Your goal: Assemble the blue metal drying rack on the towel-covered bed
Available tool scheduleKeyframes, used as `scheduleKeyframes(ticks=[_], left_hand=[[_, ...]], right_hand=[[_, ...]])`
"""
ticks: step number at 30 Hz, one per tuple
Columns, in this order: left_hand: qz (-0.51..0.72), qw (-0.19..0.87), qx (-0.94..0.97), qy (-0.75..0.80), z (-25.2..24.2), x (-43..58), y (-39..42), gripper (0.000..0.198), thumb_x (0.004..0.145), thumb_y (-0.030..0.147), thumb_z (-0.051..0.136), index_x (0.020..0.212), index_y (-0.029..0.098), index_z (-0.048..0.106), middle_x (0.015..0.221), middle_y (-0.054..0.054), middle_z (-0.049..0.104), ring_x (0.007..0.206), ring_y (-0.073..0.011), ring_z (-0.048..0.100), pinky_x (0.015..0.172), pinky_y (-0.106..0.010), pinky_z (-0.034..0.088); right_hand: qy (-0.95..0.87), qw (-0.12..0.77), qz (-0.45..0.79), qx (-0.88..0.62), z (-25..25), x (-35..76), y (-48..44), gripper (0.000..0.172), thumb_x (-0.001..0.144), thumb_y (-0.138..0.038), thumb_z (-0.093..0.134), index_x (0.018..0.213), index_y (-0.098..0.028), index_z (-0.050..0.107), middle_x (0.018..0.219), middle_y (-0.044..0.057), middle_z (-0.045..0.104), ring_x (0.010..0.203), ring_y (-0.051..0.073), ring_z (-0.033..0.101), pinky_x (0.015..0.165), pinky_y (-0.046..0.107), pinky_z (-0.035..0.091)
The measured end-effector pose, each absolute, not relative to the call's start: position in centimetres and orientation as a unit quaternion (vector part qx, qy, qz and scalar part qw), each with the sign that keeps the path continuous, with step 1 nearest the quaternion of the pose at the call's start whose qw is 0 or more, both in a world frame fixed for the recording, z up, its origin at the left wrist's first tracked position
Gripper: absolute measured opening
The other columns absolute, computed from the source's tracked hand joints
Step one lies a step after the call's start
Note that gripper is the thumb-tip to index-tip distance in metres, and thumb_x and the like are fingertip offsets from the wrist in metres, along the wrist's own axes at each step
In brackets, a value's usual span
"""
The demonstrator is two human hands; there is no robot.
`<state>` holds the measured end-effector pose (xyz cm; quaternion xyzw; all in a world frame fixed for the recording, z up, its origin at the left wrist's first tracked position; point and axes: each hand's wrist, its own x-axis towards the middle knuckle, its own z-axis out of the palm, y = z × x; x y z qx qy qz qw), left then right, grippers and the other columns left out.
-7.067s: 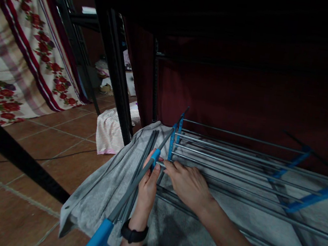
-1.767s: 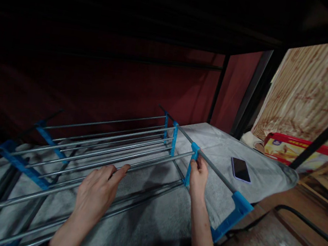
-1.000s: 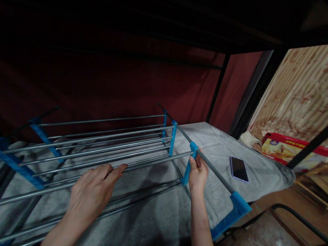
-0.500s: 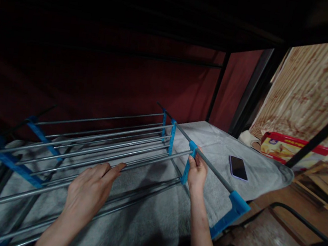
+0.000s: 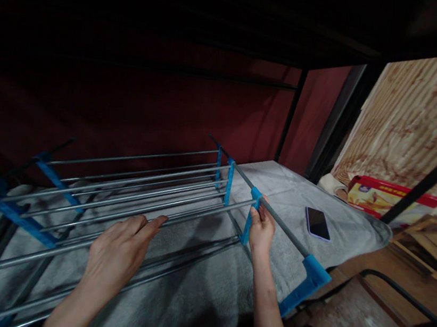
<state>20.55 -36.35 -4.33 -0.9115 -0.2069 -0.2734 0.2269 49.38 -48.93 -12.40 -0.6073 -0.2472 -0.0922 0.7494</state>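
Observation:
A rack of thin metal tubes (image 5: 139,178) with blue plastic end pieces lies across a grey blanket. My left hand (image 5: 121,247) is closed over one of the near tubes, its thumb stretched along the metal and its other fingertips hidden beneath. At the rack's right end, my right hand (image 5: 262,230) grips a blue connector (image 5: 248,226), thumb on the near face and fingers behind. A grey side pole (image 5: 284,227) runs through that connector to a blue corner piece (image 5: 309,283). More blue end pieces (image 5: 18,215) hold the tubes at the left.
A phone (image 5: 318,223) lies on the blanket (image 5: 291,186) right of the rack. Black metal posts (image 5: 291,117) and a dark red wall stand behind. Beyond the blanket's edge are a chair (image 5: 374,323), a red and yellow box (image 5: 379,198) and a wooden stand (image 5: 429,245).
My right hand and the near right end of the rack have shifted very slightly left. Both hands keep their hold.

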Motion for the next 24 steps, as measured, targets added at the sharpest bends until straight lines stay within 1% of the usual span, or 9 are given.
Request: scheduleKeyframes(ticks=[5, 13, 16, 20, 24], left_hand=[[-0.264, 0.228, -0.913, -0.21, -4.1, 20.7, -36.4, 0.035, 0.096, 0.026, 0.041, 0.121, 0.023, 0.065, 0.083, -0.005, 0.064, 0.075, -0.0188, 0.06, 0.072, -0.031, 0.044], [-0.276, 0.219, -0.914, -0.202, -3.9, 20.8, -36.3, 0.035, 0.097, 0.029, 0.039, 0.117, 0.023, 0.067, 0.085, -0.005, 0.067, 0.075, -0.0189, 0.063, 0.07, -0.031, 0.045], [-0.278, 0.201, -0.919, -0.192, -3.7, 20.7, -36.2, 0.035, 0.098, 0.03, 0.038, 0.117, 0.021, 0.067, 0.088, -0.005, 0.069, 0.077, -0.0192, 0.065, 0.07, -0.03, 0.046], [-0.268, 0.168, -0.93, -0.188, -3.3, 20.7, -36.2, 0.035, 0.098, 0.031, 0.038, 0.116, 0.022, 0.066, 0.087, -0.004, 0.07, 0.076, -0.0183, 0.066, 0.066, -0.028, 0.044], [-0.248, 0.149, -0.936, -0.201, -3.0, 20.8, -36.3, 0.034, 0.098, 0.032, 0.037, 0.117, 0.023, 0.065, 0.092, -0.004, 0.071, 0.079, -0.0185, 0.067, 0.066, -0.028, 0.044]], right_hand=[[-0.246, 0.741, -0.1, -0.617, -12.0, 49.0, -49.2, 0.046, 0.084, -0.041, 0.056, 0.125, -0.02, 0.063, 0.131, 0.008, 0.062, 0.125, 0.026, 0.053, 0.112, 0.047, 0.034], [-0.242, 0.753, -0.092, -0.605, -12.7, 49.4, -48.8, 0.048, 0.083, -0.043, 0.057, 0.124, -0.02, 0.063, 0.132, 0.008, 0.061, 0.127, 0.025, 0.052, 0.112, 0.045, 0.034], [-0.247, 0.747, -0.098, -0.609, -12.8, 49.5, -48.8, 0.047, 0.083, -0.043, 0.057, 0.123, -0.02, 0.064, 0.133, 0.008, 0.061, 0.127, 0.025, 0.052, 0.112, 0.045, 0.034], [-0.243, 0.743, -0.099, -0.615, -12.8, 49.4, -48.9, 0.047, 0.082, -0.043, 0.057, 0.123, -0.02, 0.064, 0.133, 0.008, 0.06, 0.126, 0.025, 0.052, 0.112, 0.045, 0.034], [-0.247, 0.741, -0.1, -0.616, -12.7, 49.2, -48.9, 0.047, 0.083, -0.043, 0.055, 0.123, -0.02, 0.063, 0.133, 0.008, 0.061, 0.127, 0.025, 0.052, 0.113, 0.045, 0.033]])
